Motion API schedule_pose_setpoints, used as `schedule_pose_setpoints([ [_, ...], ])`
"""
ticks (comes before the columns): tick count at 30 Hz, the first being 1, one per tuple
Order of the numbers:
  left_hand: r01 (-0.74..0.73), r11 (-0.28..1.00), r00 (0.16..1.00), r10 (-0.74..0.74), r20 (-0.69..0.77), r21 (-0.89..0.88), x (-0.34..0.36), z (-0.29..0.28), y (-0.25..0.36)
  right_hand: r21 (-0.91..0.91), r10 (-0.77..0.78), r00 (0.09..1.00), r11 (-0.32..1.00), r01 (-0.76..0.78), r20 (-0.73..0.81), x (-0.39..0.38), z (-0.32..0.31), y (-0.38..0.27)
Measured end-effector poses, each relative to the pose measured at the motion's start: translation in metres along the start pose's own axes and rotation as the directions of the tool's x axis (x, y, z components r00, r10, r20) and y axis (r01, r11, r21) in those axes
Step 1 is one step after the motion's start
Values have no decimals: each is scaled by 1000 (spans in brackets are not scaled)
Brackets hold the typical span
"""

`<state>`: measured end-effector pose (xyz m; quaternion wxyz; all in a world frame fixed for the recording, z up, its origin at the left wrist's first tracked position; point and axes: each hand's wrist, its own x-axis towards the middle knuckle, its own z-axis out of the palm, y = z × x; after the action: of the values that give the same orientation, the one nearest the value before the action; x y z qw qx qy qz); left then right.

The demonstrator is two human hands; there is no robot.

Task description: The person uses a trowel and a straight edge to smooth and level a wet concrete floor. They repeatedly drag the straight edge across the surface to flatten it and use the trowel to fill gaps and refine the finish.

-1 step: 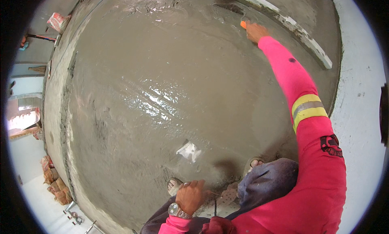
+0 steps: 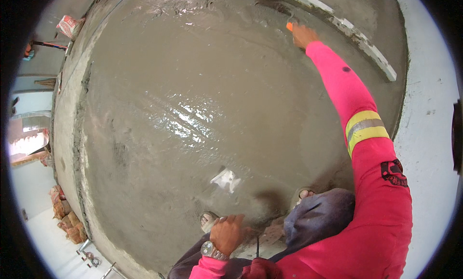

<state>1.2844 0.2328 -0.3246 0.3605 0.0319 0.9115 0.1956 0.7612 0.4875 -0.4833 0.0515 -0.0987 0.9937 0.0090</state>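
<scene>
Right hand (image 2: 303, 35): fingers closed on orange-handled trowel (image 2: 290, 24), arm outstretched over wet screed (image 2: 202, 110). Left hand (image 2: 227, 233): fingers curled, braced near knee. Advice: keep blade flat, strokes light, overlapping.

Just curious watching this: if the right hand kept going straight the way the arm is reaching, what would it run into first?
Probably the long pale straightedge lying on the wet concrete just beyond the right hand; depth is unclear.
</scene>
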Motion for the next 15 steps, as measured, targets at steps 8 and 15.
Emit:
schedule_pose_setpoints([
  [8,53,999,998,-53,34,0,0,-6,1,62,91,994,994,-87,-55,18,2,17],
  [15,33,999,999,-32,19,-23,-1,-10,3,60,130,991,990,-128,-20,18,2,10],
])
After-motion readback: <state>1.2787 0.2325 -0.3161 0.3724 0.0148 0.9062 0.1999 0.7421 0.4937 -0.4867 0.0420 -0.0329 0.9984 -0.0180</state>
